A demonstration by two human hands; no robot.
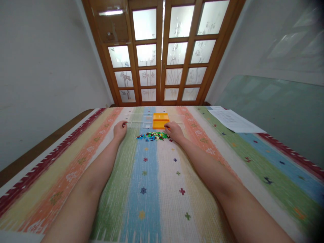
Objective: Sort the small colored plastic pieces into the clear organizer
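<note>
A pile of small toy-brick-like pieces (153, 136) in green, blue, yellow, white and dark red lies on the striped cloth. Just behind it stands an orange box (160, 117) with two sections. To its left is a clear plastic tray (135, 124) with low walls. My left hand (119, 130) is closed by the tray's left end, with something small and dark at its fingertips. Fingers pinched together, my right hand (175, 131) is at the orange box's front right corner, beside the pile. What it pinches, if anything, is too small to make out.
The striped tablecloth (144, 175) covers the table. White printed sheets (234, 120) lie at the back right. A pale green board or chair back (273, 101) rises along the right side. Wooden doors with glass panes (162, 50) stand beyond the far table edge.
</note>
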